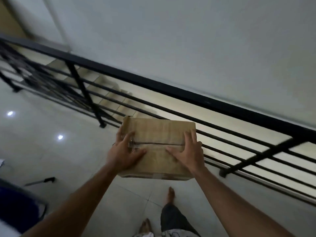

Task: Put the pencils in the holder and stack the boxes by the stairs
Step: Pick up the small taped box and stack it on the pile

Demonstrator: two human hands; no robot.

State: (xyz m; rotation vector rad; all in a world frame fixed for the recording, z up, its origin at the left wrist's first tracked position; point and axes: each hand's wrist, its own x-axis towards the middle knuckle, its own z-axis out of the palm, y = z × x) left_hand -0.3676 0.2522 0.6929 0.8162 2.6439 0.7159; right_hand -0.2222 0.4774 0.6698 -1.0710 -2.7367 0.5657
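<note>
A brown cardboard box (158, 132), taped shut along its top seam, is held in the air in front of me above the floor. My left hand (124, 152) grips its left side with the fingers spread over the top. My right hand (188, 151) presses on its right side and top. The box hangs just in front of a black metal railing (171, 89). Behind the bars, pale tiled stairs (109, 93) go down. No pencils or holder are in view.
Glossy light floor tiles (51, 151) stretch left and below. My bare feet (171, 194) stand under the box. A blue rounded object (18, 207) sits at the lower left, with a thin dark bar (41, 181) lying on the floor near it. A plain wall (188, 40) rises behind the stairwell.
</note>
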